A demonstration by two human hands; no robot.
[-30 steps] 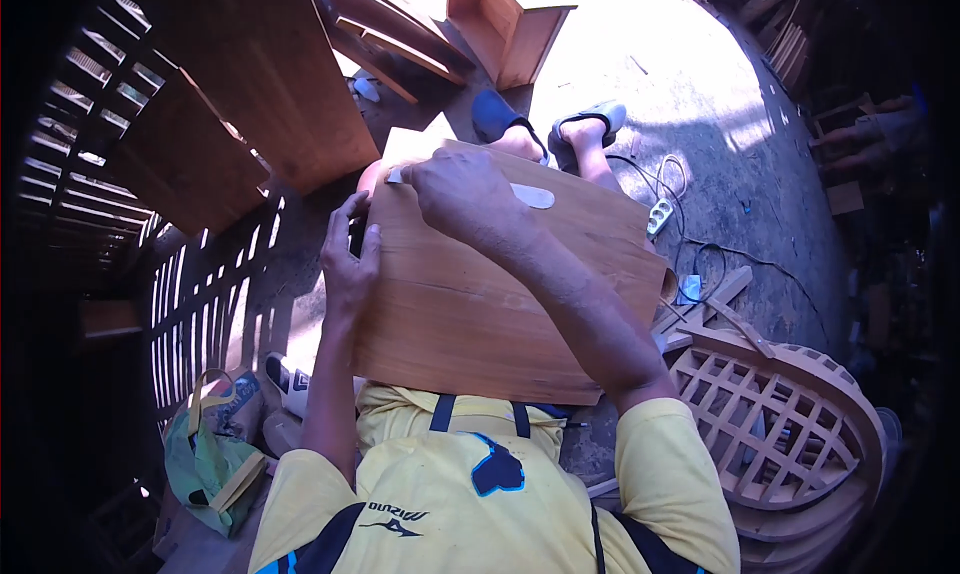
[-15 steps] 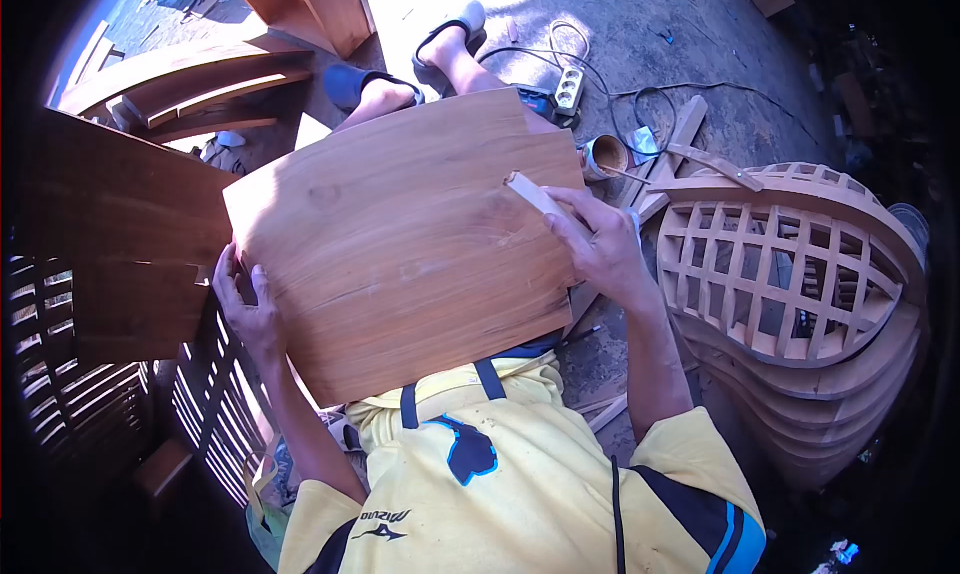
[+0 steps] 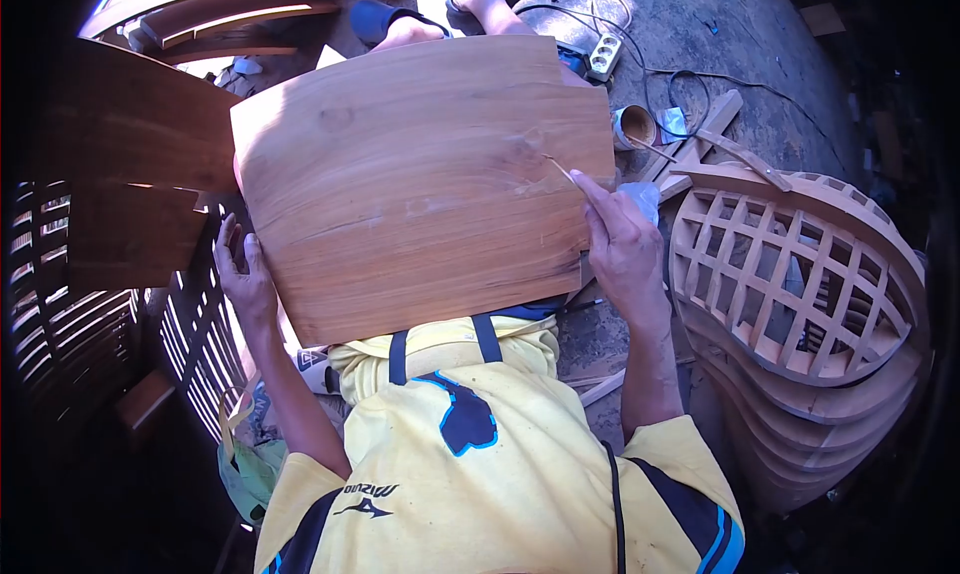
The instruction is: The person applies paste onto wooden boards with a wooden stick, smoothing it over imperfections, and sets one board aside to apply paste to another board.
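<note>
Wood panel lies over the person's legs, prob. for easy reach, w/ L hand by its L edge, fingers apart, likely to steady it, & R hand fingers clamped on a thin tool, prob. for control.

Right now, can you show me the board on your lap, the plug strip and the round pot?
Board point(image 3: 400, 204): head view, middle of its flat face.
Plug strip point(image 3: 603, 58): head view, its middle socket.
Round pot point(image 3: 638, 126): head view, inside its open mouth.
</note>
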